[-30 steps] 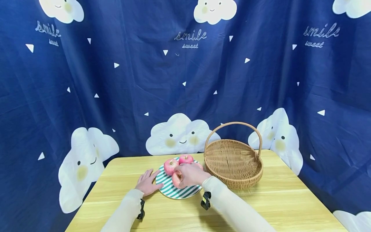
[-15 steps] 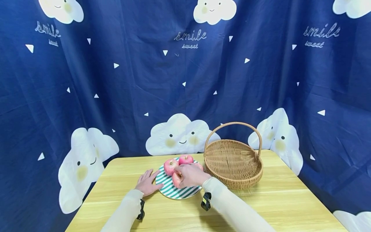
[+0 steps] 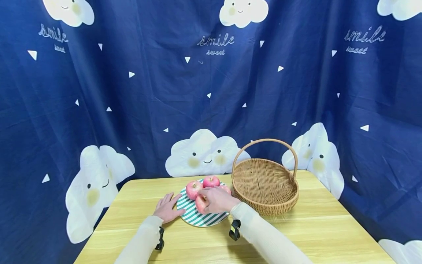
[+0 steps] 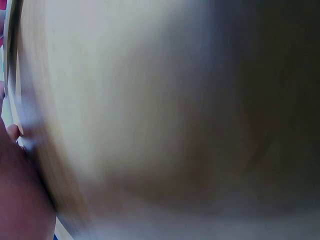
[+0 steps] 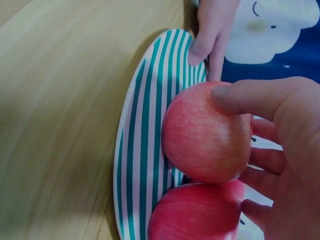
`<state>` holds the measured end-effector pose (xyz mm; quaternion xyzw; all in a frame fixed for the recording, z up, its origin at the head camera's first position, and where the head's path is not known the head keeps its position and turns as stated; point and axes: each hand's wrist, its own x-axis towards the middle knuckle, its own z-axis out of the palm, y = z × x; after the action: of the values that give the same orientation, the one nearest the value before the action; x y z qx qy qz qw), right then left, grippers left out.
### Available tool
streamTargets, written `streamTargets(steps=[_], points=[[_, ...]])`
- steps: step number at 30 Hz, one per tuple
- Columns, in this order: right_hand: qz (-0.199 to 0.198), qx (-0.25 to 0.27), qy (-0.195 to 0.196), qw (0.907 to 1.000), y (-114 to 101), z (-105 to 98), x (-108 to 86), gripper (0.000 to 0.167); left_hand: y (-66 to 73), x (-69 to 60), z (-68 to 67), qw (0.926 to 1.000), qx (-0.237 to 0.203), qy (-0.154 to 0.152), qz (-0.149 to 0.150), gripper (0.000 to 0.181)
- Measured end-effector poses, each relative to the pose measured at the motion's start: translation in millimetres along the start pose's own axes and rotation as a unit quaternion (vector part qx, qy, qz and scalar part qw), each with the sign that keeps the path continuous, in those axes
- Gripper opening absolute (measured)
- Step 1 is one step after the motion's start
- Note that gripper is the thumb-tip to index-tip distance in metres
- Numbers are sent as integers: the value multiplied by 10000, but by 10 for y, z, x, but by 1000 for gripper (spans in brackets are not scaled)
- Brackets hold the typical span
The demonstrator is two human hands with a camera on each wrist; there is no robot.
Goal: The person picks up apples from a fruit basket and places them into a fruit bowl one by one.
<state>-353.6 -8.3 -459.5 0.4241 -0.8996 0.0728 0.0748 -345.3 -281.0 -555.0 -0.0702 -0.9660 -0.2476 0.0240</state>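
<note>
Several red apples sit on a round plate (image 3: 197, 219) with green and white stripes. My right hand (image 3: 219, 200) grips the nearest apple (image 3: 200, 204), thumb on one side and fingers curled round the other in the right wrist view. That apple (image 5: 205, 135) is on or just above the plate; I cannot tell which. Close by are a left apple (image 3: 193, 189), a back apple (image 3: 211, 181) and one partly hidden behind my hand (image 3: 226, 189). My left hand (image 3: 166, 209) lies with spread fingers on the table, its thumb touching the plate's left rim.
A wicker basket (image 3: 263, 205) with a tall arched handle (image 3: 266, 140) stands right of the plate. Both are on a wooden table (image 3: 329, 227), backed by a blue curtain (image 3: 148, 91) with clouds. The left wrist view is mostly blurred tabletop (image 4: 100, 100).
Almost nothing differs. The head view has shifted very slightly, while both hands, the apples, the plate and the basket keep their places.
</note>
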Motion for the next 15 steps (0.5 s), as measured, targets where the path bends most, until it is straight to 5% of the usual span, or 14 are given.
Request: streamTargets(steps=[7, 15], points=[[-68, 53, 42, 10000, -4, 9, 12, 44, -87, 31, 38, 10000, 35, 65, 13, 84], [-60, 294, 268, 9992, 39, -28, -13, 23, -119, 43, 37, 9999, 97, 96, 45, 86]])
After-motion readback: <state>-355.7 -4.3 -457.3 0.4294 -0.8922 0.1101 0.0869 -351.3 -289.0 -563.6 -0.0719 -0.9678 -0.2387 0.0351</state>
